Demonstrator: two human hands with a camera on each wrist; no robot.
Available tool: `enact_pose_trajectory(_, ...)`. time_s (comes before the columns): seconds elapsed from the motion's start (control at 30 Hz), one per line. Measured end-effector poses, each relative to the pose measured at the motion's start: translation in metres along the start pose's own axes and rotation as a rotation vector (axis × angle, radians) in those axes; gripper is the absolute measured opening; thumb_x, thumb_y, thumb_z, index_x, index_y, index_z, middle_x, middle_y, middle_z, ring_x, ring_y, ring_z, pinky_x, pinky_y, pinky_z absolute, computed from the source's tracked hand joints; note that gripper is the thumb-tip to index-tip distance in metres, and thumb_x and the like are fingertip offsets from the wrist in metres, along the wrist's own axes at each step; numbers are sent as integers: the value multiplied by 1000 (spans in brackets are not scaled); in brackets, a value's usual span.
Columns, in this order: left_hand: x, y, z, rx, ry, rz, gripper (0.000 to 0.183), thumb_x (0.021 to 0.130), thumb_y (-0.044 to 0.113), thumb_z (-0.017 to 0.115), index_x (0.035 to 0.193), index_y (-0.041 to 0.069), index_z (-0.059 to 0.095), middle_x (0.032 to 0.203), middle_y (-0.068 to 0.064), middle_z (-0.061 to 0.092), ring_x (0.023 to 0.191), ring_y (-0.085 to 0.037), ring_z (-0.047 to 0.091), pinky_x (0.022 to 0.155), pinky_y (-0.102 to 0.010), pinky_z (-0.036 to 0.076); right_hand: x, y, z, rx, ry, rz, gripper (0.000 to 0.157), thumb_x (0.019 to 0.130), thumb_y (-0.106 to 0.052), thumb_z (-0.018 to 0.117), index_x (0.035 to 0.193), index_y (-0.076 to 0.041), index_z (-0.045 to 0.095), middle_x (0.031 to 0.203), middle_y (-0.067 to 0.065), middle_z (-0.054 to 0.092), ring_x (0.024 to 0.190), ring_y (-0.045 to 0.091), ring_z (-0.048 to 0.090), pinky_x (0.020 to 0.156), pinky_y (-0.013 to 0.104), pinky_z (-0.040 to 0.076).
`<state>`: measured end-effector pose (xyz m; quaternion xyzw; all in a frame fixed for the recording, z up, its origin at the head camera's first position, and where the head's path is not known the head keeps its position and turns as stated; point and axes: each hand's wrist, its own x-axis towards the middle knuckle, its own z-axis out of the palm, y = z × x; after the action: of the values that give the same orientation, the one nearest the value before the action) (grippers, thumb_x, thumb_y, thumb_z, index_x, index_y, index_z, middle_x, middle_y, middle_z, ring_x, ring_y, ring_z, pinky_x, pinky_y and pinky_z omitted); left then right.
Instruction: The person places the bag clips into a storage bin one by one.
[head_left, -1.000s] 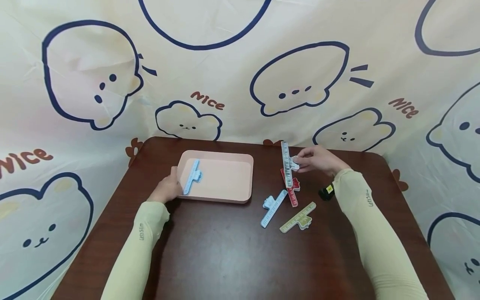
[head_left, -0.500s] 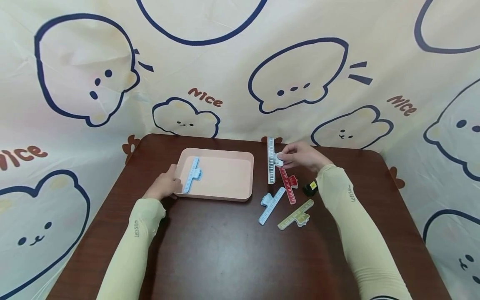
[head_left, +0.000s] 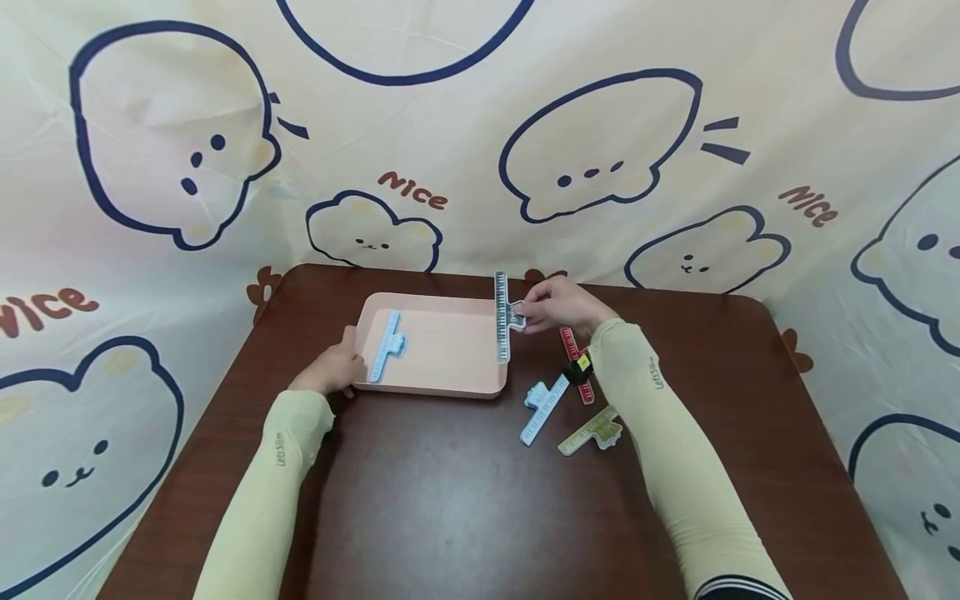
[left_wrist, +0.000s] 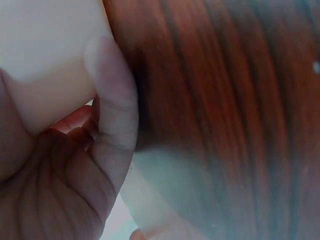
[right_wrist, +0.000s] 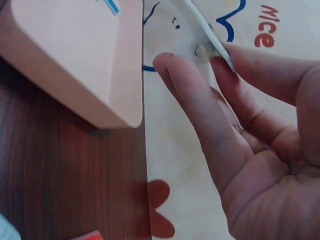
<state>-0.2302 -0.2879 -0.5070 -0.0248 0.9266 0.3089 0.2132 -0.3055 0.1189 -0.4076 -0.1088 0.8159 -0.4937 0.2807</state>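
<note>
My left hand [head_left: 330,367] grips the left edge of a shallow pink tray [head_left: 450,343]; in the left wrist view its thumb and fingers [left_wrist: 116,90] lie on either side of the tray wall. Inside the tray, near its left end, lies a light blue ruler-edged clip [head_left: 387,347]. My right hand [head_left: 566,307] pinches a white and dark green striped clip [head_left: 502,321] by its handle. That clip is held upright over the tray's right edge. From the right wrist view, the pinched clip [right_wrist: 209,31] shows thin and edge-on, between thumb and forefinger.
Right of the tray lie a light blue clip [head_left: 544,410], a red clip [head_left: 587,392] and a yellow-green clip [head_left: 596,431], the last two partly hidden. A black device [head_left: 579,368] with a yellow patch sits at my right wrist. A patterned curtain [head_left: 480,167] stands behind the table.
My right hand has carried the striped clip leftward, from above the red clip to the tray's right edge. My left hand has stayed on the tray.
</note>
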Motion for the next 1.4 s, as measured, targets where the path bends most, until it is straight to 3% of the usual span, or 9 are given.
enact_pose_trajectory(0.23, -2, 1, 1, -5, 15, 22, 64, 103, 13, 38, 155, -3, 2, 114, -36, 57, 59, -27, 64, 64, -37, 53, 9, -12, 16, 11, 2, 23, 20, 101, -15, 67, 110, 2, 72, 114, 20, 70, 102, 35, 76, 89, 39, 60)
enact_pose_trajectory(0.37, -2, 1, 2, -5, 18, 9, 68, 103, 13, 38, 157, -2, 0, 114, -35, 58, 60, -26, 65, 64, -36, 53, 15, -15, 26, 18, 9, 26, 18, 100, -13, 68, 105, 3, 73, 111, 19, 71, 93, 29, 78, 86, 38, 61)
enact_pose_trajectory(0.57, 0, 0, 3, -3, 20, -17, 71, 103, 13, 37, 160, -1, -4, 119, -36, 57, 63, -25, 66, 66, -36, 53, 27, -19, 40, 20, -4, 40, 23, 100, -14, 68, 110, 6, 72, 112, 22, 72, 84, 22, 77, 96, 47, 57)
enact_pose_trajectory(1.13, 0, -1, 5, -1, 52, -1, 64, 103, 13, 36, 156, 0, 2, 118, -37, 58, 59, -24, 66, 63, -36, 53, 53, -32, 81, 10, 36, 41, 20, 97, -14, 73, 105, 4, 76, 92, 12, 74, 71, 17, 73, 96, 49, 57)
enact_pose_trajectory(1.4, 0, 0, 5, -13, 56, -7, 64, 104, 14, 36, 157, 1, 3, 122, -38, 55, 60, -25, 66, 63, -37, 53, 65, -33, 98, -15, 42, 70, 17, 96, -13, 74, 100, 3, 77, 97, 19, 76, 74, 21, 74, 97, 47, 57)
